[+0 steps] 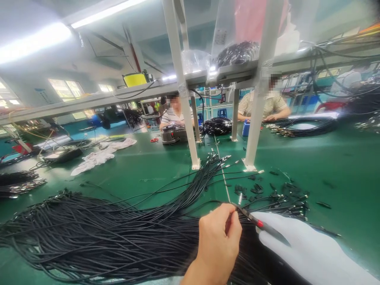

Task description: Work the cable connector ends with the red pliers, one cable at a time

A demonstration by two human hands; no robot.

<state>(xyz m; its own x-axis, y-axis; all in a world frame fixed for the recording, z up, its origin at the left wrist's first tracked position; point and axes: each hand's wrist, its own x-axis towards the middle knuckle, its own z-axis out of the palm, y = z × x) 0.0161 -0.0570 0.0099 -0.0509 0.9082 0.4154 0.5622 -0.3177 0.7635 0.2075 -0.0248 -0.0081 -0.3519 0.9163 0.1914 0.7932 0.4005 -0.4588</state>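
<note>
Pinching a black cable (211,202) between closed fingertips, the bare left hand (218,241) sits over the right part of the black cable pile (118,241). Right of that pile, the white-gloved right hand (299,241) grips a red-banded hand tool (259,224). Small black pieces (257,189) lie beyond the pile's right part.

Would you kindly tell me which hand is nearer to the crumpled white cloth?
Left. The bare left hand is right of the white cloth and closer to the camera; the gloved right hand lies farther to the right.
</note>
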